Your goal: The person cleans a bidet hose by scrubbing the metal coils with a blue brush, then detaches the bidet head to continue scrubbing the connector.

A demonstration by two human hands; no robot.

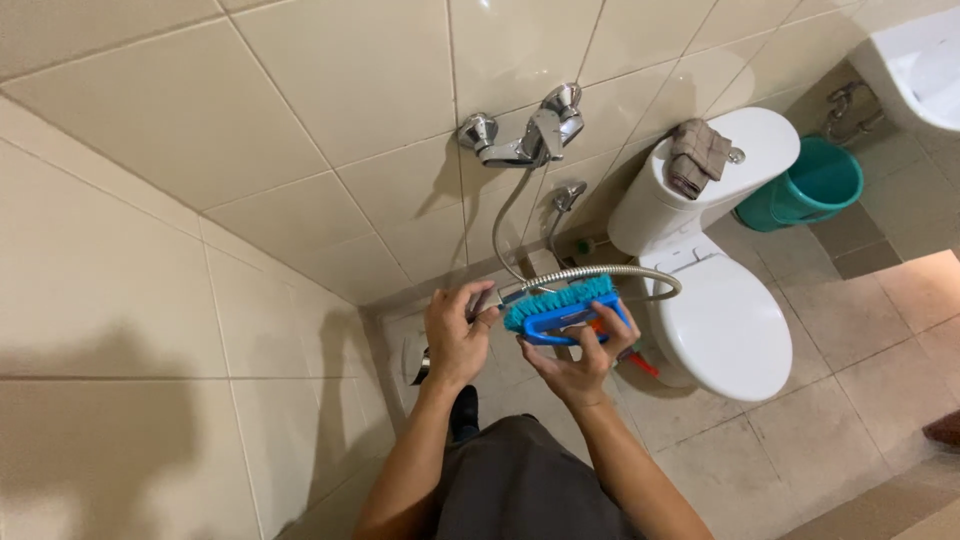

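Between my two hands, just left of the toilet bowl, sits the scrub brush (562,307); its blue handle lies in my right hand (585,362), whose fingers curl shut around it, teal bristles turned up and away from me; my left hand (455,335) is closed on the end of the metal spray hose (600,273), right beside the bristles; the hose loops right, then climbs to the chrome wall tap (525,135) on the cream tiles; right of the brush stands the white toilet (720,320), lid down, with a folded grey-brown cloth (697,155) on its cistern; farther right, a teal bucket (812,185) rests on the floor below a white basin (925,65).
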